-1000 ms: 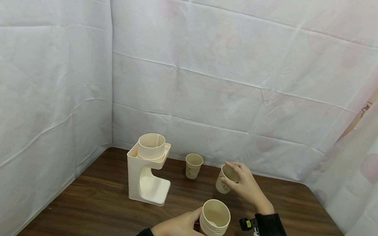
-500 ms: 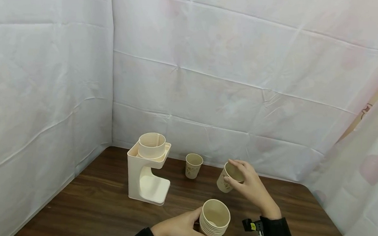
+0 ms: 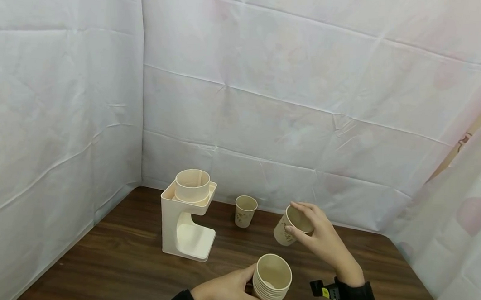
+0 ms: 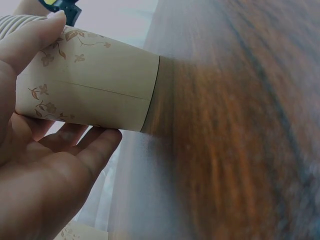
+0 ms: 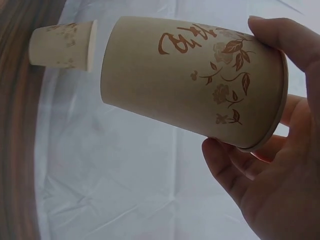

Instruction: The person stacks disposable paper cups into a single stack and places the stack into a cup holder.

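My left hand (image 3: 233, 289) is wrapped around a stack of beige paper cups (image 3: 272, 278) at the front of the table. In the left wrist view, brown flowers show on the stack's lowest cup (image 4: 95, 80), whose base meets the wood. My right hand (image 3: 321, 236) pinches a single paper cup (image 3: 286, 231) near its rim, thumb on one side and fingers on the other. That cup leans, and in the right wrist view its base hangs off the tabletop. Another paper cup (image 3: 245, 212) stands upright to its left, near the back edge.
A cream stand (image 3: 171, 223) with a round open holder (image 3: 192, 186) on top and a flat base plate stands left of the cups. White cloth (image 3: 242, 114) hangs behind and along the left of the dark wooden table (image 3: 116, 261).
My right hand has shifted slightly right, and the cup in it has tilted more. The left hand stays on the stack. The standing cup and the cream stand keep their places.
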{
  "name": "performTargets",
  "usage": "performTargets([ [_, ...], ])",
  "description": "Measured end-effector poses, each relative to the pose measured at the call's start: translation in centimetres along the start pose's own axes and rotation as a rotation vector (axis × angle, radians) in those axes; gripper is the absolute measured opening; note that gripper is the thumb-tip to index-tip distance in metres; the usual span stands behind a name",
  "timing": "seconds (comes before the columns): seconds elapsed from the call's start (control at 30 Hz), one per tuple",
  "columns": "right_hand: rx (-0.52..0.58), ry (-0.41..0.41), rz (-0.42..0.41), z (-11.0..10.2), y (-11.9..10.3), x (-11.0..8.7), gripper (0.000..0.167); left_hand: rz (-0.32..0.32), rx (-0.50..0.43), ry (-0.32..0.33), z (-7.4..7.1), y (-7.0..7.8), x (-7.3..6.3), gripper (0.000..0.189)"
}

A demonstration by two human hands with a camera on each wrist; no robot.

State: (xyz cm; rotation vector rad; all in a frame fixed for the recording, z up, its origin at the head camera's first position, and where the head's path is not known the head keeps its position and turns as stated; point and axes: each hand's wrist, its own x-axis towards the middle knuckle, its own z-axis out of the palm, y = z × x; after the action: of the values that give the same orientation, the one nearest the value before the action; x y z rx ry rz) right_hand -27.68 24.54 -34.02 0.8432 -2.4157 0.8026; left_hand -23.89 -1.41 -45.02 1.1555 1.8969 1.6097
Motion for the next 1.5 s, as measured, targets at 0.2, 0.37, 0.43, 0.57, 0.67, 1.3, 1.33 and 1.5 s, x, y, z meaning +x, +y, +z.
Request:
performTargets([
  [0.2, 0.049, -0.005, 0.001, -1.0, -1.4, -0.1, 0.059, 0.007, 0.022, 0.009, 0.0, 0.1, -0.1, 0.069],
  [0.37, 0.076, -0.019, -0.006, -1.4, -2.1, -0.2, 0.059, 0.003, 0.028, 0.011, 0.1, 0.2, -0.1, 0.068],
  [0.43, 0.082, -0.021, -0.027, -1.6, -2.4, -0.3, 0.059, 0.005, 0.025, 0.007, 0.1, 0.2, -0.1, 0.068],
  [0.57, 0.099, -0.047, -0.077, -2.0, -3.3, -0.5, 0.060, 0.000, 0.023, 0.004, 0.0, 0.3, -0.1, 0.068],
  [0.67, 0.090, -0.066, -0.125, -2.3, -4.1, -0.7, 0.061, 0.000, 0.019, -0.005, 0.0, 0.3, -0.1, 0.068],
  [1.3, -0.016, -0.170, -0.224, -3.5, -8.1, -1.9, 0.060, -0.010, -0.004, -0.045, -0.2, 0.3, 0.0, 0.069],
  [1.33, -0.016, -0.176, -0.226, -3.5, -8.2, -1.9, 0.060, -0.012, -0.006, -0.045, -0.2, 0.4, 0.0, 0.068],
  [1.5, -0.029, -0.191, -0.237, -3.2, -8.3, -2.0, 0.059, -0.015, -0.001, -0.038, -0.1, 0.6, -0.1, 0.065],
])
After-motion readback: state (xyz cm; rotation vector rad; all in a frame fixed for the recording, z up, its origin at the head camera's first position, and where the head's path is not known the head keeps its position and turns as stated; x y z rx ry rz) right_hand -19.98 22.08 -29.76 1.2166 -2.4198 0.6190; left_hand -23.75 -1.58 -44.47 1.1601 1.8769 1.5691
